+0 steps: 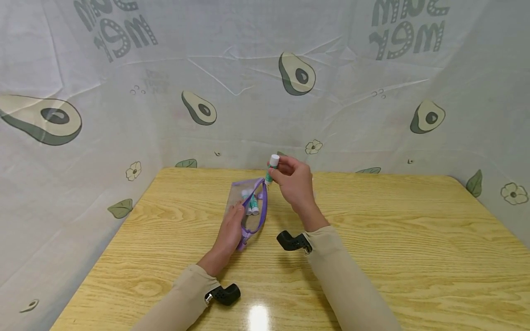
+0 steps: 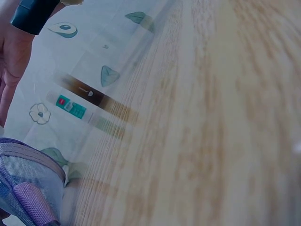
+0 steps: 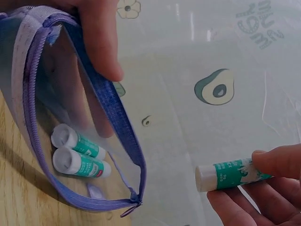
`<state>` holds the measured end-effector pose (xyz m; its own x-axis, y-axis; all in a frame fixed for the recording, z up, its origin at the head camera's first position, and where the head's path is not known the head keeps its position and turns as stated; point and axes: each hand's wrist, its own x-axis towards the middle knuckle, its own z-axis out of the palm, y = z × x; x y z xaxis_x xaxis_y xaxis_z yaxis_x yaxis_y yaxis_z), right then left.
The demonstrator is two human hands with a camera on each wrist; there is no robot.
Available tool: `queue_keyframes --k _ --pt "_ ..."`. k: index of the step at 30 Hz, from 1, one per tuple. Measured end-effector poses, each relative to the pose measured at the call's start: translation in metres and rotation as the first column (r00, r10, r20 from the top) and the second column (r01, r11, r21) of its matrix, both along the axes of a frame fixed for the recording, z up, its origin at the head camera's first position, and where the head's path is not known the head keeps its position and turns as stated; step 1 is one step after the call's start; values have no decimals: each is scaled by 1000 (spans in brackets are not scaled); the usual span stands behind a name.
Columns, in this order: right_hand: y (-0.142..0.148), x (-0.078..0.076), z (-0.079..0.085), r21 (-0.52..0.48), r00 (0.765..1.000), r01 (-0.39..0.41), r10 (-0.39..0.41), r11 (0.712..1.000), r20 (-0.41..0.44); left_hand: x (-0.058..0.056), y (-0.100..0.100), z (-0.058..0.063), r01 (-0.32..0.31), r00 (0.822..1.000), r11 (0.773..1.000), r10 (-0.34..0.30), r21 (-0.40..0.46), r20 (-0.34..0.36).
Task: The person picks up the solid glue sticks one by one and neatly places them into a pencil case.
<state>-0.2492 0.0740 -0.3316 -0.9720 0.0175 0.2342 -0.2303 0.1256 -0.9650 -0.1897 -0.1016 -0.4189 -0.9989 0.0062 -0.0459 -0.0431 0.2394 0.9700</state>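
Observation:
My right hand (image 1: 299,186) holds a glue stick (image 3: 235,173) with a green label, its white cap upward in the head view, just beside the pouch's open mouth. With my left hand (image 1: 231,229) I grip one side of a see-through mesh pouch (image 1: 265,209) with purple zip edging. In the right wrist view the thumb lies along the blue-purple edge and fingers show behind the mesh. Inside the pouch lie two glue sticks (image 3: 84,162) side by side, white ends toward the opening. The held stick is apart from the pouch.
On the far part of the wooden table (image 1: 393,248), another green-labelled glue stick (image 2: 70,106) stands beside a brown cylindrical item (image 2: 89,93); my right hand mostly hides that spot in the head view. An avocado-print sheet (image 1: 248,115) hangs behind the table and along its sides.

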Motion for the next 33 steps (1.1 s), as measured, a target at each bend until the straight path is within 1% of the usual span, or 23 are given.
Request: queue_keyframes --k 4,9,17,25,33 --pt "0 -2 -5 39 1000 20 -21 999 9 0 0 0 -1 1000 1000 1 5 -8" --pt "0 -5 -11 85 998 36 -39 996 41 0 1 1 -6 1000 1000 6 5 -18" --pt "-2 -6 -17 137 995 29 -41 990 86 -1 1 -2 4 1000 1000 -4 2 -23" --pt "-4 -7 -22 189 992 20 -44 982 122 -2 0 -3 11 1000 1000 -11 2 -13" --pt "-8 -5 -29 291 989 11 -54 957 139 -2 0 -3 16 1000 1000 -16 -1 -15"
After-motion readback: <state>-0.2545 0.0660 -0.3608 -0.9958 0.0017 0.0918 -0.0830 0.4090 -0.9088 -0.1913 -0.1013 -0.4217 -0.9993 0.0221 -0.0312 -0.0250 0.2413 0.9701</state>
